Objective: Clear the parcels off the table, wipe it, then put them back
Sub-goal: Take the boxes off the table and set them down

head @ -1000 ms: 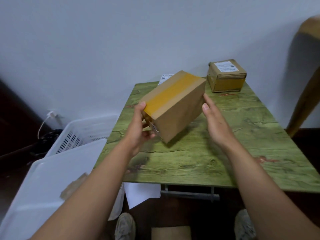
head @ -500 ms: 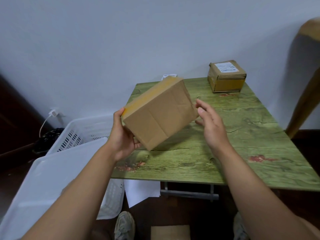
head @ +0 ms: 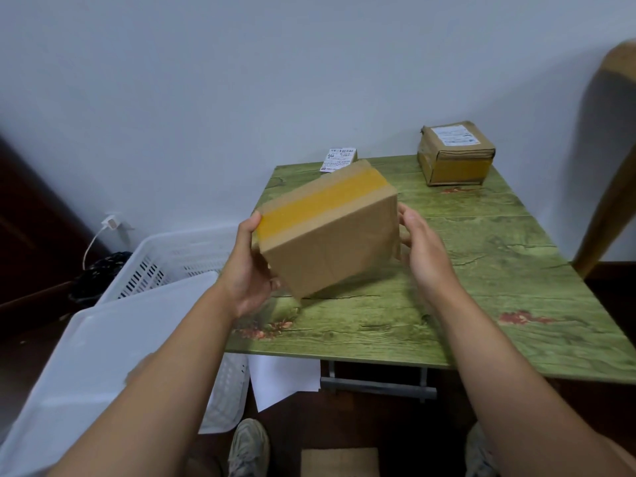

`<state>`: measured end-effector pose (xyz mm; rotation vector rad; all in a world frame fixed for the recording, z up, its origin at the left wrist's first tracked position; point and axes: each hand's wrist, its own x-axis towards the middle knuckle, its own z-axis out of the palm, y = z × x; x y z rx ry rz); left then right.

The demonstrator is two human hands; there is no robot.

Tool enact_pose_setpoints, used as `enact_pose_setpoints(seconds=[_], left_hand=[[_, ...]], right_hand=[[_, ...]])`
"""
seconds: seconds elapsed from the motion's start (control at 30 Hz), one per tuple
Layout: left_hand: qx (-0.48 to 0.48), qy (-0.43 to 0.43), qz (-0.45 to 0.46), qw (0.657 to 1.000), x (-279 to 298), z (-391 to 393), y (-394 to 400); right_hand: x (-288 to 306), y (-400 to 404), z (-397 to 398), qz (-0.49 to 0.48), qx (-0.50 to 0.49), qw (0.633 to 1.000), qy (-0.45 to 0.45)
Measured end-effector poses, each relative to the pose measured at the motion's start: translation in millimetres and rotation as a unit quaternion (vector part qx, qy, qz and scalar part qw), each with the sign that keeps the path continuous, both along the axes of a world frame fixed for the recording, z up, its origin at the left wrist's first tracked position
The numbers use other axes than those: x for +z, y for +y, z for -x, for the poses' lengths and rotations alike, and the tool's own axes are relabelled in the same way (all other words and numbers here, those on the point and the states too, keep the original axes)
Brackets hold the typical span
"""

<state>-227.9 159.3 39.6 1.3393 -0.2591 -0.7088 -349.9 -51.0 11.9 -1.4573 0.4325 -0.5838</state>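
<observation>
A brown cardboard parcel with a wide yellow tape strip on top is tilted in the air above the left part of the green wood-grain table. My left hand grips its left end, thumb on the taped face. My right hand presses against its right side, fingers partly hidden behind it. A second taped parcel with a white label stands at the table's far right corner. A small labelled parcel shows at the far edge, mostly hidden behind the held one.
A white slotted plastic basket stands on the floor left of the table, with a white lid lying over its near part. White paper hangs under the table edge. A flat cardboard piece lies between my shoes. A wooden chair frame stands at right.
The held parcel has shifted left from over the table's middle toward its left edge and rolled, so the taped face shows on top again. My right hand has closed in on its side.
</observation>
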Motion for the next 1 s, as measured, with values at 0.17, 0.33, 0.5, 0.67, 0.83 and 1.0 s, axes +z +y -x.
enact_pose_setpoints(seconds=[0.17,0.33,0.5,0.67,0.83,1.0], left_hand=[[0.044,-0.096,-0.02,0.994,14.6,6.1,-9.7],[0.09,-0.177,-0.06,0.978,20.6,11.5,-18.4],[0.052,-0.217,-0.135,0.965,27.6,15.0,-24.0],[0.008,-0.201,-0.136,0.97,30.3,19.1,-24.4],[0.025,-0.211,-0.126,0.969,28.8,19.7,-27.2],[0.034,-0.184,-0.12,0.975,23.6,20.3,-28.4]], right_hand=[[2.7,3.1,2.7,0.013,-0.019,1.0,-0.018],[5.1,6.3,6.5,0.023,0.01,0.999,-0.035],[1.2,3.0,3.8,0.026,0.009,0.999,-0.032],[0.6,-5.5,-0.8,0.005,-0.029,0.999,-0.04],[-6.8,-10.3,-3.1,-0.001,-0.048,0.999,-0.025],[-6.6,-9.1,-1.6,-0.005,-0.076,0.997,-0.014]])
